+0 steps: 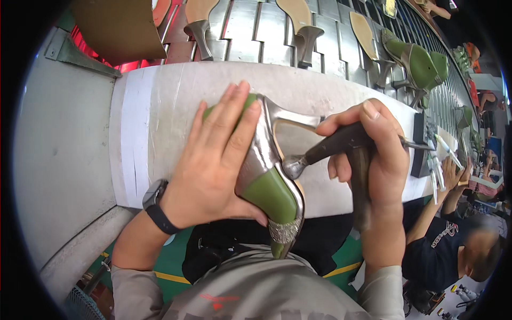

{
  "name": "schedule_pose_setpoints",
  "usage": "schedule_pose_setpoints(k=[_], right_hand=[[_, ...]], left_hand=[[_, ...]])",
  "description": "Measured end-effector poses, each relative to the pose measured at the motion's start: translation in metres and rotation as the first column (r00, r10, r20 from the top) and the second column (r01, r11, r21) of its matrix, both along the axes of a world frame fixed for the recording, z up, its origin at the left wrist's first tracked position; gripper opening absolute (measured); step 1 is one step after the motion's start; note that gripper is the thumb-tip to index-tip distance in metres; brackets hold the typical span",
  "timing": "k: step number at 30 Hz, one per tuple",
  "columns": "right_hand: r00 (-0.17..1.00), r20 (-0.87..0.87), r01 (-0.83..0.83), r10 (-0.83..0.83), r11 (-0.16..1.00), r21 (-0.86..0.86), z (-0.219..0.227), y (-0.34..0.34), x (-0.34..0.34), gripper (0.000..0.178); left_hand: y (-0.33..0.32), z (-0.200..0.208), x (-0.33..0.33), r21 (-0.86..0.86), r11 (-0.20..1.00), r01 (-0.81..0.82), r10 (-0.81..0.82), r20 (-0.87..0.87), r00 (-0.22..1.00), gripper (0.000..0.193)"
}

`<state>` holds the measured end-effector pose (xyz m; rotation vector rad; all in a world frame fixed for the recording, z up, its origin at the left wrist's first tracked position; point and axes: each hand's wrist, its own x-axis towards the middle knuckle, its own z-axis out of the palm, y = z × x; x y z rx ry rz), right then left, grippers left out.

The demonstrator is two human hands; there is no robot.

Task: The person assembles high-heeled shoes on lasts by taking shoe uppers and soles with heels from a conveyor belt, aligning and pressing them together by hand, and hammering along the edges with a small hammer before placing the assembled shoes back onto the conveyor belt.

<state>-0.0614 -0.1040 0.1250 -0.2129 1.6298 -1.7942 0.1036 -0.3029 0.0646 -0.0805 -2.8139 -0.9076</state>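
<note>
A green and silver high-heeled shoe lies on its side on the pale table, its toe pointing toward the person and jutting past the table's near edge. The left hand is spread over the shoe's upper, thumb on the green side, pressing it down. The right hand is clenched around a hammer, whose round face meets the shoe's sole edge; whether they touch, I cannot tell. Beyond the shoe, soles with heels rest on metal slats; to its right are syringes.
</note>
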Motion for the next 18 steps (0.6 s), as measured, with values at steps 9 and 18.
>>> schedule_pose_setpoints(k=[9, 18], right_hand=[[0.983, -0.168, 0.082, -0.074, 0.996, 0.038, -0.004, -0.031, 0.003, 0.031], [0.975, -0.120, -0.179, 0.187, 0.981, 0.071, 0.001, -0.037, -0.014, 0.026]], left_hand=[[-0.006, -0.004, -0.005, 0.024, 0.998, 0.052, -0.053, 0.026, 0.998, 0.148], [-0.008, -0.012, 0.000, 0.028, 1.000, 0.008, -0.008, -0.004, 1.000, 0.146]])
